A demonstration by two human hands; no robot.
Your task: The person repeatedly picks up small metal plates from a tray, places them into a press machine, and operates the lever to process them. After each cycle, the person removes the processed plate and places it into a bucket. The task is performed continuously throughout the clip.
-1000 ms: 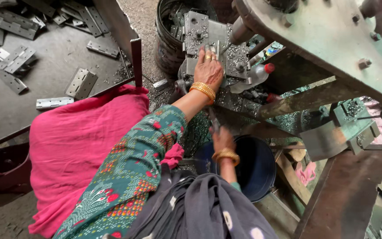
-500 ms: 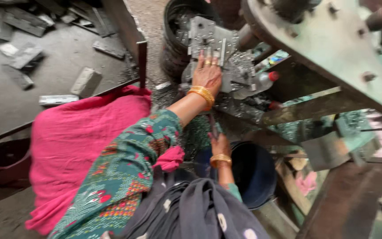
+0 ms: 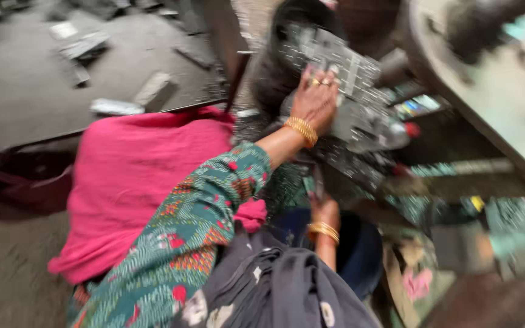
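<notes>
My left hand [image 3: 317, 97], with gold bangles and rings, reaches forward from a green patterned sleeve. Its fingers curl over the edge of a grey perforated metal plate [image 3: 350, 70] on top of a heap of such plates. My right hand [image 3: 324, 211], also wearing bangles, is lower down, close to my body and just above a dark blue bucket [image 3: 360, 255]. A thin dark piece sticks up from its fingers, but the blur hides the grip. The whole view is smeared by motion.
A pink cloth [image 3: 135, 176] covers my lap at left. Beyond it, a dark metal tray [image 3: 25, 103] holds several loose grey plates. A black round tub [image 3: 271, 67] stands behind the heap. A large green machine frame [image 3: 487, 121] fills the right side.
The view has swung and blurred. My left hand stays on the plate heap with its fingers shifted slightly. My right hand remains low by the blue bucket.
</notes>
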